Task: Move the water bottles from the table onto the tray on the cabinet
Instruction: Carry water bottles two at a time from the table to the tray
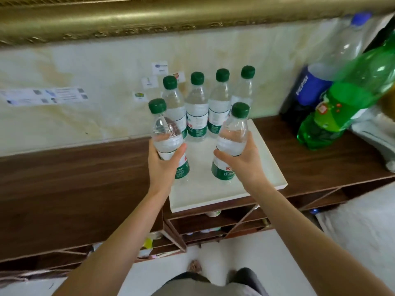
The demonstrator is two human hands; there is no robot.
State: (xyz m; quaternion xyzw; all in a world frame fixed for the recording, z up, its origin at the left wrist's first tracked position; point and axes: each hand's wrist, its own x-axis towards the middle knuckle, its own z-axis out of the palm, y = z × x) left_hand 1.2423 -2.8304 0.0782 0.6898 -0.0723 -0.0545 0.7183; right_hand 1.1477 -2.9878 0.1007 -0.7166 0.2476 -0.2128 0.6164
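A white tray (213,195) lies on the dark wooden cabinet (74,178). Several clear water bottles with green caps (196,107) stand in a row at the tray's far edge. My left hand (164,161) grips a green-capped water bottle (163,129) over the tray's left front part. My right hand (241,159) grips another water bottle (234,133) over the tray's middle. Both held bottles are upright, slightly tilted. Whether their bases touch the tray I cannot tell.
A large green soda bottle (342,103) and a large blue-labelled bottle (316,77) lean at the cabinet's right end. A marbled wall with stickers (64,71) rises behind, under a gold frame (149,16). Open shelves (213,223) sit below the cabinet top.
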